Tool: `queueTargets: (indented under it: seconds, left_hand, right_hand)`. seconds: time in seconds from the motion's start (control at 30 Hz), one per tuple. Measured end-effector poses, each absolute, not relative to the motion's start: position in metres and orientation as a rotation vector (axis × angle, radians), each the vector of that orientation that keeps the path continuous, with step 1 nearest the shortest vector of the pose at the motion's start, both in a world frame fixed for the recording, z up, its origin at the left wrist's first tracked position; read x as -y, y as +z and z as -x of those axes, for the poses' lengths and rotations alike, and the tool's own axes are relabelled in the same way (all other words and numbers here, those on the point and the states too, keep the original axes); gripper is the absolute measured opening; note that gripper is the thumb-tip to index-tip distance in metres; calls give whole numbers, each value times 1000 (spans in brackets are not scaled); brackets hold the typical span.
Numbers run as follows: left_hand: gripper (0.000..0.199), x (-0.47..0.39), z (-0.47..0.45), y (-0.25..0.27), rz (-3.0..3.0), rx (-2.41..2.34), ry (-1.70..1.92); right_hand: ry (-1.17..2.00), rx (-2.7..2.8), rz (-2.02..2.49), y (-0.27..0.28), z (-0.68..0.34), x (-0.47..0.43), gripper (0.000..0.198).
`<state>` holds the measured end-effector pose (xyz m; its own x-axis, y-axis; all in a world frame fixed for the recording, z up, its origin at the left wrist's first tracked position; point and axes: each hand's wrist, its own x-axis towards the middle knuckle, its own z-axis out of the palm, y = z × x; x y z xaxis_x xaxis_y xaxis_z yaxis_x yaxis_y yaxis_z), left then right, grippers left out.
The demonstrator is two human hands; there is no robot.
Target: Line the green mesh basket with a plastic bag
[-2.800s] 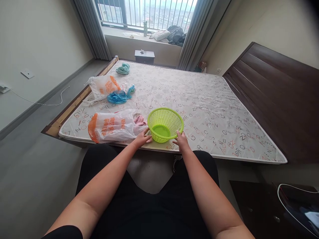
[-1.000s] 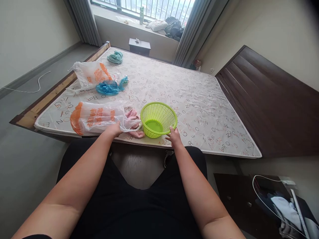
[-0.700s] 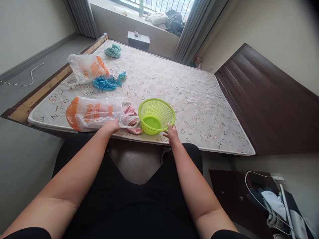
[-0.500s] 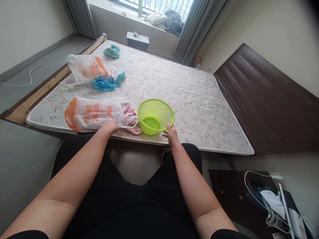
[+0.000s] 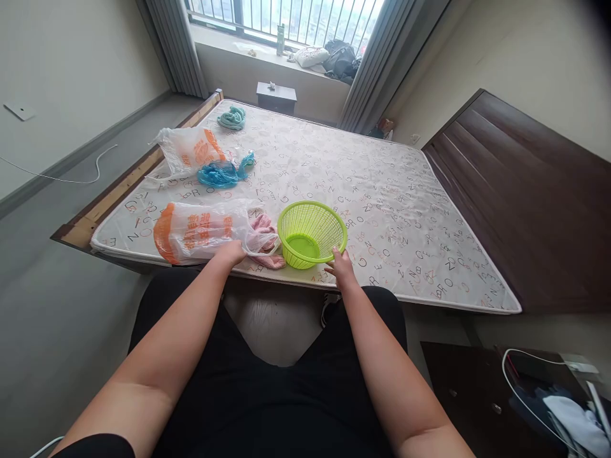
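Note:
My left hand (image 5: 232, 253) is closed on the near edge of a white plastic bag (image 5: 205, 229) with orange print, its fingertips partly hidden. The bag lies on its side, and a pink cloth (image 5: 264, 229) spills from its mouth. Right of it stands a lime-green plastic basket (image 5: 292, 257), upright, with nothing inside. At its near right side, my right hand (image 5: 342, 268) grips the rim with the thumb on top and fingers below. The basket rests on the patterned mattress (image 5: 396, 210), close beside the pink cloth.
Farther back lie a second plastic bag (image 5: 191, 147), a crumpled blue bag (image 5: 218, 175) and a rolled teal cloth (image 5: 232, 118). A wooden bed rail (image 5: 124, 184) edges the left side; the dark headboard (image 5: 534, 210) stands right. A cabinet (image 5: 458, 375) holds cables and clothes.
The camera view has tilted up slightly, so everything sits lower and farther right in the picture. Both hands keep their holds; the bag and basket stay in place.

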<state>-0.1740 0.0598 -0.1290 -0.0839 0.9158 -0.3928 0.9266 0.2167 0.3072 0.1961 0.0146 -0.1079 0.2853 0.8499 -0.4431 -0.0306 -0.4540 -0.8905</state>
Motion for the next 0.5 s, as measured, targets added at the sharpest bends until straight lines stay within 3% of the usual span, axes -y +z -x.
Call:
queueTargets:
  seconds: [0.27, 0.5]
  left_hand:
    - [28, -61, 177, -129, -1674, -2028, -70]
    - [25, -61, 181, -117, -1658, -2148, 100]
  right_hand:
    - [1282, 767, 1692, -113, -199, -16, 45]
    - [1287, 771, 1692, -109, -198, -15, 44]
